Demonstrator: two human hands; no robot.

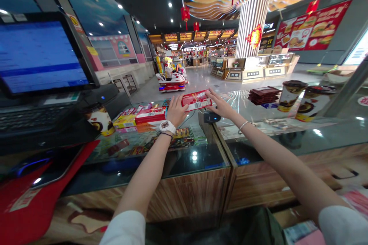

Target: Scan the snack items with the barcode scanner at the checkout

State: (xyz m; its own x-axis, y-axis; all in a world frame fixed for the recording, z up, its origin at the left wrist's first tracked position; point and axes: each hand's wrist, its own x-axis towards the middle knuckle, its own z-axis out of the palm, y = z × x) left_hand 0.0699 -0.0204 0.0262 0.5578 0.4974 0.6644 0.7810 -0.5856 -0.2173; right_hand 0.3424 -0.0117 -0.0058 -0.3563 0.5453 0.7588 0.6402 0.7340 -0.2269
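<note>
A flat red packet [197,100] with a barcode is held above the glass counter, tilted slightly. My left hand [176,111], with a white watch at the wrist, grips its left end. At its right end my right hand [219,104] has its fingers closed on the edge. Just below the right hand sits a small black device [212,116] with a blue light. Left of my left hand, red and yellow boxes [140,118] lie stacked on the counter.
A monitor [40,53] and keyboard [31,115] stand at the left, beside a patterned cup [99,119]. Dark red packets [263,95] are piled at the right, near two lidded cups [291,95]. A phone [57,164] rests on red material at the lower left.
</note>
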